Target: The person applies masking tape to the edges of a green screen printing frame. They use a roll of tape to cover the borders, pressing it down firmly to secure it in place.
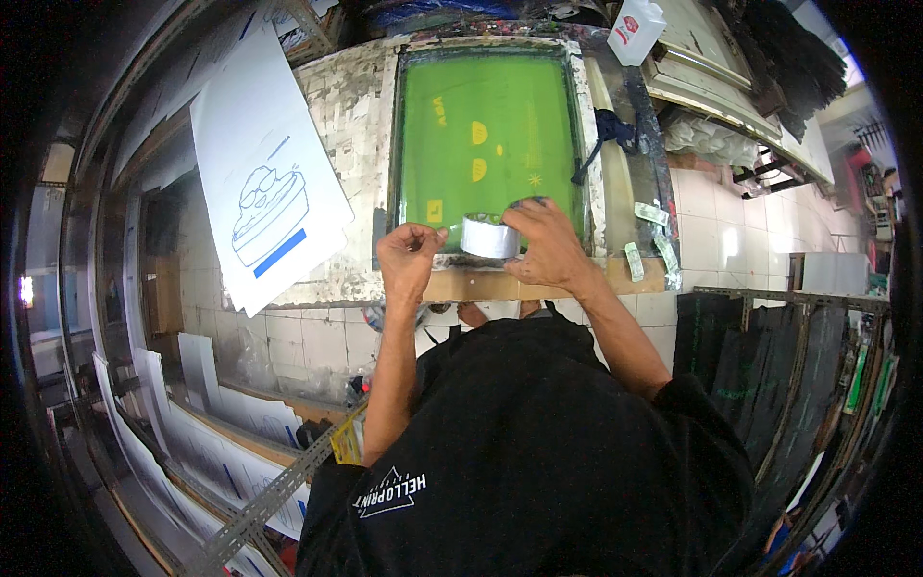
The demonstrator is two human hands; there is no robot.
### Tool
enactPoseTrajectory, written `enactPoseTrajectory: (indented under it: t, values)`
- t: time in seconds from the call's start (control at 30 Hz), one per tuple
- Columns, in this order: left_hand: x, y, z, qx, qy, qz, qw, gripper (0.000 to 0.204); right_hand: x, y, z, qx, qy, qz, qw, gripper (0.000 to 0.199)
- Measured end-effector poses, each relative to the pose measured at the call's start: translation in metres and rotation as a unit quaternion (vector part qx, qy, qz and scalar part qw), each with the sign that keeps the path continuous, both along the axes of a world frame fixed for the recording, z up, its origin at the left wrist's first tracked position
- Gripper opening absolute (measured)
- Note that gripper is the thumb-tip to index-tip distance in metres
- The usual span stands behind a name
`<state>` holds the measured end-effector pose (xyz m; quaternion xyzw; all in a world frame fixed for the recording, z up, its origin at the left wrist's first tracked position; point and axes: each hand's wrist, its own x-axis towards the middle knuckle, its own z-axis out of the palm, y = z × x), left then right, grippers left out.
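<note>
A roll of silver tape point(488, 237) is gripped by my right hand point(544, 246) from the right side. My left hand point(410, 258) pinches the tape's loose end just left of the roll. Both hands hover over the near edge of a green-meshed printing screen point(486, 135), which lies flat in its frame on a paint-stained worktable point(351, 106). Small yellow shapes show on the mesh. My black shirt fills the lower middle of the view.
A white sheet with a blue line drawing point(267, 173) lies left of the screen. At the back right stands a white plastic bottle point(635, 31). A dark cloth point(611, 130) sits on the screen's right side. White boards lean at lower left; dark screens stand at right.
</note>
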<state>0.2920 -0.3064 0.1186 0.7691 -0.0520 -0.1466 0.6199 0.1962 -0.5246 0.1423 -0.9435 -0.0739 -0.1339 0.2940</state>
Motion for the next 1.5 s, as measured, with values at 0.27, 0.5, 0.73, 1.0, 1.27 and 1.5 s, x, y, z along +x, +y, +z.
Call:
enactPoseTrajectory:
  t: [0.27, 0.5, 0.73, 1.0, 1.27, 1.5]
  values:
    - [0.028, 0.086, -0.034, 0.005, -0.032, 0.085, 0.996, 0.01, -0.052, -0.062, -0.005, -0.097, 0.131, -0.091, 0.983, 0.055]
    - [0.018, 0.094, -0.048, 0.073, 0.039, 0.039, 0.996, 0.018, -0.109, -0.112, -0.023, 0.206, 0.217, -0.119, 0.947, 0.047]
    - [0.026, 0.099, -0.051, 0.101, 0.014, 0.082, 0.991, 0.023, -0.112, -0.114, -0.039, 0.117, 0.27, -0.154, 0.943, 0.045]
    - [0.024, 0.113, -0.036, 0.13, 0.006, 0.095, 0.987, 0.02, -0.103, -0.114, -0.031, 0.095, 0.232, -0.19, 0.949, 0.037]
    - [0.043, 0.166, 0.04, 0.007, -0.095, 0.123, 0.988, 0.003, -0.086, -0.097, 0.063, 0.192, -0.005, -0.101, 0.976, 0.019]
    - [0.034, 0.303, 0.182, 0.113, -0.447, 0.225, 0.858, 0.023, -0.101, -0.078, 0.204, 0.069, -0.339, 0.168, 0.923, 0.006]
